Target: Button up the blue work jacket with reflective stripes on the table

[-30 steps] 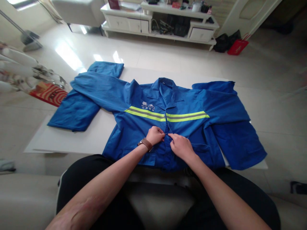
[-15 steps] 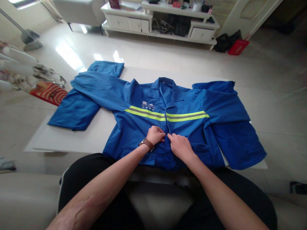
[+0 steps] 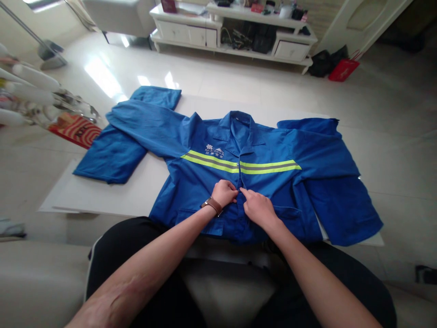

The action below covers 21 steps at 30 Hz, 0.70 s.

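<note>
A blue work jacket with a yellow and grey reflective stripe lies front side up, collar away from me. My left hand, with a brown-strapped watch on its wrist, pinches the jacket's front edge just below the stripe. Opposite it, my right hand is closed on the other front edge, index fingertip pressed to the placket close to the left fingers. Any button between the fingertips is too small to make out. Near the collar the front gapes in a V.
The jacket rests on a white table. Folded blue cloth lies by each sleeve, left and right. At the left is a red KFC bag. A white cabinet and a red bag stand beyond.
The whole view has shifted slightly. Both hands stay at the same place on the jacket front, with the right index finger straightened a little at the placket.
</note>
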Tool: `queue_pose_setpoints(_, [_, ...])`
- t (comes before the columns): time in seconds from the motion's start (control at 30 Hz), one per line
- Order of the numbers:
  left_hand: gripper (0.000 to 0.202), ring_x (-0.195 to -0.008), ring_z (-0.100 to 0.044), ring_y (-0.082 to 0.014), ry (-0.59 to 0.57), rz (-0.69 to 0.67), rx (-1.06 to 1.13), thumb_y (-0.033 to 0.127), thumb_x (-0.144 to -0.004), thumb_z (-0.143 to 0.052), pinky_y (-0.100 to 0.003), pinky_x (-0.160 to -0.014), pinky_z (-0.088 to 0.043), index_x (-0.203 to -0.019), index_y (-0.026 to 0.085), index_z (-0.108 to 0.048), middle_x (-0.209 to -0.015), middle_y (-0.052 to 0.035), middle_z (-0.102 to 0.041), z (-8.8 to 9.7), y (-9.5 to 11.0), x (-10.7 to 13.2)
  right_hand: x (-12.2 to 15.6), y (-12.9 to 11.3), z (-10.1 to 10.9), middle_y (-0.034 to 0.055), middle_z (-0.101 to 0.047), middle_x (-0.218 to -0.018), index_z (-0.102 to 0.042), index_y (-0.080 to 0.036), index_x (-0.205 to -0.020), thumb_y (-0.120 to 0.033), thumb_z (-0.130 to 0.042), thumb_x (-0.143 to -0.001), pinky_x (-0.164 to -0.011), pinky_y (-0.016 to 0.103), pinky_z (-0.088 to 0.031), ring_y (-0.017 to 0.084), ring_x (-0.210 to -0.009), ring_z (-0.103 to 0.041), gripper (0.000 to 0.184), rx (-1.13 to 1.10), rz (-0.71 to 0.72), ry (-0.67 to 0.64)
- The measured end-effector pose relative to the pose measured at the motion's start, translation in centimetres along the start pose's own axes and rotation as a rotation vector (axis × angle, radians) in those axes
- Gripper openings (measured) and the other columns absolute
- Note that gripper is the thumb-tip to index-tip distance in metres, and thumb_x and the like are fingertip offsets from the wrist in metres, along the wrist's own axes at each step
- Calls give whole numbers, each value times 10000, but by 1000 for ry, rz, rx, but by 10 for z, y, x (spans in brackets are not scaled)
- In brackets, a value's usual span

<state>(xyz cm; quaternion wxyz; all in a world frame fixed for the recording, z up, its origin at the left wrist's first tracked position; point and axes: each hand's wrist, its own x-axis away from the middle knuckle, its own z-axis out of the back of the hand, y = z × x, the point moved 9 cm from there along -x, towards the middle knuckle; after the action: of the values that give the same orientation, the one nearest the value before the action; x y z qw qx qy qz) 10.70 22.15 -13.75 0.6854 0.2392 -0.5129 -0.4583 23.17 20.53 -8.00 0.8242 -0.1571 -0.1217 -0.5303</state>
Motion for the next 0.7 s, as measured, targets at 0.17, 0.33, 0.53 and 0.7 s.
queue_pose_setpoints(0.17, [138, -746, -757, -197, -47, -101, -298, 194, -788, -691, -263, -716, -566, -925, 192, -708, -763, -37, -770, 3, 21, 9, -6, 9, 27, 129, -633, -1286, -588, -167, -1419, -218, -457, -964, -950, 351, -489, 265, -1167, -597, 476, -30, 16, 161])
queue_pose_setpoints(0.33, [242, -958, -743, -283, -71, -232, -612, 358, -814, -694, -335, -813, -554, -1013, 229, -742, -972, -84, -790, 26, 61, 18, -14, 9, 53, 112, -595, -1349, -628, -229, -1381, -273, -515, -969, -973, 374, -489, 270, -1224, -552, 429, -64, 25, 173])
queue_pose_setpoints(0.53, [253, -1069, -696, -262, 65, -359, -648, 257, -876, -612, -326, -908, -536, -1082, 168, -729, -1127, -119, -755, 51, 88, -3, -40, -7, 68, 136, -614, -1342, -653, -201, -1311, -231, -532, -954, -993, 393, -480, 289, -1247, -546, 378, -35, 65, 126])
queue_pose_setpoints(0.7, [297, -1149, -640, -276, 81, -455, -699, 190, -874, -601, -362, -1008, -505, -1153, 147, -692, -1194, -132, -709, 34, 78, -18, -60, 18, 47, 167, -645, -1263, -656, -131, -1233, -279, -517, -992, -1004, 394, -475, 290, -1214, -581, 316, -86, -43, 104])
